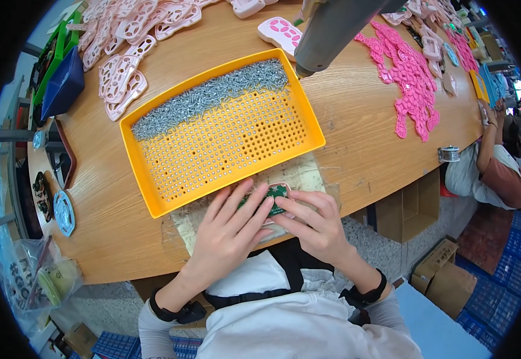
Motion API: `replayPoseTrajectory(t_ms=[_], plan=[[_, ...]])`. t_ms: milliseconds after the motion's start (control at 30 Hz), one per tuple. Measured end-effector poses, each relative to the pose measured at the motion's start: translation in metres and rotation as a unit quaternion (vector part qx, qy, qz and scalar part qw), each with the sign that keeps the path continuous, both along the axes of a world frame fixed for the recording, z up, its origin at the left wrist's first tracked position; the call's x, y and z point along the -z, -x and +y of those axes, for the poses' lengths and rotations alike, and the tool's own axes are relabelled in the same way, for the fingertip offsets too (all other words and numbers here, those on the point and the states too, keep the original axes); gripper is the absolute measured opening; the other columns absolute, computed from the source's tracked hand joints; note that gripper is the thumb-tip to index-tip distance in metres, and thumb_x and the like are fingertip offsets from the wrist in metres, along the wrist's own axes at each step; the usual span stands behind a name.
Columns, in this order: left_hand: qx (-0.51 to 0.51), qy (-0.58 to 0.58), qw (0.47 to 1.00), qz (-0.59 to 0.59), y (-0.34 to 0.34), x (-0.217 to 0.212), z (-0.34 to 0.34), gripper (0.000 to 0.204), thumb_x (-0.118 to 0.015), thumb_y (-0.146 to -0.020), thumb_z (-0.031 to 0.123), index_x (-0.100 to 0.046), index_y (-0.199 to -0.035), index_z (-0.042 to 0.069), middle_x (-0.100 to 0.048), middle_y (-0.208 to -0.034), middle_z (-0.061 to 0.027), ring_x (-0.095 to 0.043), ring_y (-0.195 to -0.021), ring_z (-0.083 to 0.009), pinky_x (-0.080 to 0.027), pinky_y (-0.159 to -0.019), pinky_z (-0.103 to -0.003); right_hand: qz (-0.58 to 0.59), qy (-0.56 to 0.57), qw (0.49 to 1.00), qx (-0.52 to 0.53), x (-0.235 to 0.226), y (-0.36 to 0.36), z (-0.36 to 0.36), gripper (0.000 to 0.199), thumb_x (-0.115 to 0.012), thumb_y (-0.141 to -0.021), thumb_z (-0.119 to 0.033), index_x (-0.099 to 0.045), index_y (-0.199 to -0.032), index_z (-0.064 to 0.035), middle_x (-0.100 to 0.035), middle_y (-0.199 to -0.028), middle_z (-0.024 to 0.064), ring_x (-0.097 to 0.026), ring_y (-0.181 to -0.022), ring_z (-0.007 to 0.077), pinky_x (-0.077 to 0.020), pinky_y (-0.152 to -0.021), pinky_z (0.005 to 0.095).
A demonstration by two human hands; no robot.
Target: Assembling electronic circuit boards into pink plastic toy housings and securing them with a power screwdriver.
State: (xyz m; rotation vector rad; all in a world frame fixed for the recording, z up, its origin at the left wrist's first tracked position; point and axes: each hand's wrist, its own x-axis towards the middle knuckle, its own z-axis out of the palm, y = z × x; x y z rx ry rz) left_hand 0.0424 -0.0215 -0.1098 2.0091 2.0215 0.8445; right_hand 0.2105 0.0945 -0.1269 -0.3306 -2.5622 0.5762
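Just below a yellow perforated tray, a green circuit board sits in a small pale pink plastic shell, mostly covered by my fingers. My left hand reaches over it from the left, its fingertips pressing on the board and its thumb along the near edge. From the other side my right hand grips the board and shell at their right end, fingers bent. A worn pale mat lies under the piece. The yellow tray holds many small silver screws, heaped along its far side, with others standing in its holes.
A grey tool body hangs over the tray's far right corner. Pale pink shells pile up at far left, bright pink pads at right. A solder wire spool stands near the table edge. Another person sits at far right.
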Motion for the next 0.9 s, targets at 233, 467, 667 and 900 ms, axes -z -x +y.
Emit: replayPoseTrajectory(t_ms=[233, 467, 667, 900], plan=[[0.022, -0.003, 0.999, 0.023, 0.0, 0.007, -0.001, 0.045, -0.072, -0.071, 0.018, -0.062, -0.115, 0.01, -0.056, -0.123, -0.009, -0.051, -0.115, -0.0326, -0.046, -0.089, -0.044, 0.075, 0.151, 0.985, 0.022, 0.004, 0.001, -0.001, 0.025, -0.064, -0.073, 0.0, -0.067, -0.097, -0.005, -0.059, -0.113, 0.0138, -0.059, -0.102, 0.027, -0.05, -0.083, 0.0349], [0.027, -0.007, 0.999, 0.031, -0.004, 0.005, 0.001, 0.045, -0.073, -0.07, 0.016, -0.063, -0.113, 0.009, -0.057, -0.121, -0.0061, -0.053, -0.11, -0.0337, -0.048, -0.085, -0.045, 0.058, 0.097, 0.993, 0.031, 0.005, -0.005, 0.0, 0.031, -0.063, -0.071, 0.002, -0.069, -0.1, -0.0049, -0.061, -0.109, 0.0157, -0.062, -0.096, 0.0265, -0.0519, -0.081, 0.0329], [0.023, -0.013, 0.999, 0.028, -0.004, 0.006, -0.001, 0.042, -0.072, -0.07, 0.014, -0.064, -0.111, 0.008, -0.059, -0.117, -0.005, -0.054, -0.107, -0.0343, -0.049, -0.083, -0.043, 0.073, 0.097, 0.992, 0.029, 0.009, -0.004, -0.001, 0.031, -0.064, -0.07, 0.001, -0.069, -0.099, -0.0052, -0.061, -0.109, 0.0154, -0.062, -0.095, 0.0259, -0.0524, -0.08, 0.0326], [0.028, -0.014, 0.999, 0.026, -0.002, 0.006, -0.001, 0.042, -0.072, -0.07, 0.016, -0.064, -0.111, 0.008, -0.059, -0.117, -0.0045, -0.055, -0.106, -0.034, -0.05, -0.081, -0.043, 0.064, 0.099, 0.993, 0.026, 0.006, -0.003, 0.0, 0.032, -0.064, -0.069, 0.002, -0.069, -0.099, -0.0053, -0.062, -0.108, 0.0153, -0.063, -0.096, 0.0257, -0.0524, -0.079, 0.0326]])
